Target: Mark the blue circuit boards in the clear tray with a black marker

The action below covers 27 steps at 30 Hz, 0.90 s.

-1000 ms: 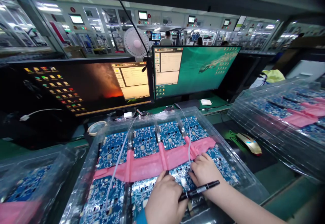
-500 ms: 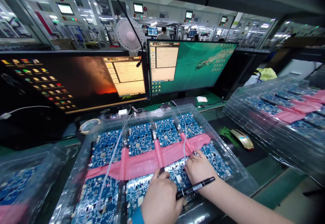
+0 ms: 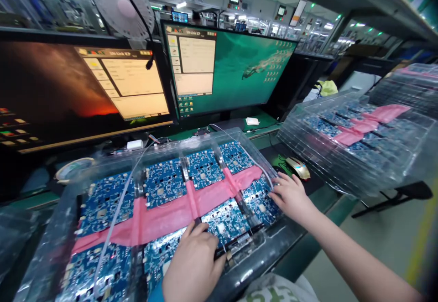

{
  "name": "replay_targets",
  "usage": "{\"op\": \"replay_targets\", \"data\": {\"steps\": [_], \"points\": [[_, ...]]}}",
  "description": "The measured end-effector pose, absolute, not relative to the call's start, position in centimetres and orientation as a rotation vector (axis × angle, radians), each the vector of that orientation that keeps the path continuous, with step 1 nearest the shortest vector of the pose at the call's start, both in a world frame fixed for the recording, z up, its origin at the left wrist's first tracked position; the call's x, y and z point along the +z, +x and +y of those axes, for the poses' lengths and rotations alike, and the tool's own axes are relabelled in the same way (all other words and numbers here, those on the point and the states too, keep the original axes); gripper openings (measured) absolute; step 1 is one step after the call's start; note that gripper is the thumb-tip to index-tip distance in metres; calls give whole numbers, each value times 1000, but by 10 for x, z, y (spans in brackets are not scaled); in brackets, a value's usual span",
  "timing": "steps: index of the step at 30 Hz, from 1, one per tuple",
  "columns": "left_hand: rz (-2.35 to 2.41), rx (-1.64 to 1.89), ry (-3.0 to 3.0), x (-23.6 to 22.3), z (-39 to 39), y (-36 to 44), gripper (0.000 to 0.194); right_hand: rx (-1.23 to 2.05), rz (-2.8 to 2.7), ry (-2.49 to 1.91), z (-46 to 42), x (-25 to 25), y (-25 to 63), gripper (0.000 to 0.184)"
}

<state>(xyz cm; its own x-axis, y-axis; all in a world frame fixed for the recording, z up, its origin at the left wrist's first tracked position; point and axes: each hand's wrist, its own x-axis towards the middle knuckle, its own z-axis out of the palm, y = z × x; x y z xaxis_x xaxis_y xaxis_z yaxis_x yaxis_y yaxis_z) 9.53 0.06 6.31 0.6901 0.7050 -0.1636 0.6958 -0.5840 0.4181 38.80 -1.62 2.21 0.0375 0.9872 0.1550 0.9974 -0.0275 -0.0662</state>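
A clear plastic tray [image 3: 164,147] holds blue circuit boards [image 3: 163,181] in two rows, with a strip of pink sheet [image 3: 160,222] lying across them. My left hand [image 3: 193,261] rests over the front row, closed around a black pen [image 3: 239,243] that juts out to the right. Its fingertips are by a dark divider below the pink strip. At the tray's right side my right hand [image 3: 294,197] pinches the end of a white cable [image 3: 255,158]; the fingers partly cover that end. A second white cable [image 3: 118,201] lies over the boards on the left.
Two monitors [image 3: 232,69] stand behind the tray, with a small fan [image 3: 125,7] above them. To the right are a gold mouse [image 3: 298,168] on a dark pad and stacked clear trays [image 3: 345,156] of boards. A tape roll [image 3: 74,169] lies back left.
My right hand has moved right with the white cable, from mid-tray to the tray's right side. My left hand stays over the front row with the pen. The view has turned right.
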Motion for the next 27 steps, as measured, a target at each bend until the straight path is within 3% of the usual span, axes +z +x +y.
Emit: {"op": "replay_targets", "data": {"steps": [27], "points": [[1044,-8,2452,60,3,96,18,-15,-2137,-2284,-12,23,380,16]]}}
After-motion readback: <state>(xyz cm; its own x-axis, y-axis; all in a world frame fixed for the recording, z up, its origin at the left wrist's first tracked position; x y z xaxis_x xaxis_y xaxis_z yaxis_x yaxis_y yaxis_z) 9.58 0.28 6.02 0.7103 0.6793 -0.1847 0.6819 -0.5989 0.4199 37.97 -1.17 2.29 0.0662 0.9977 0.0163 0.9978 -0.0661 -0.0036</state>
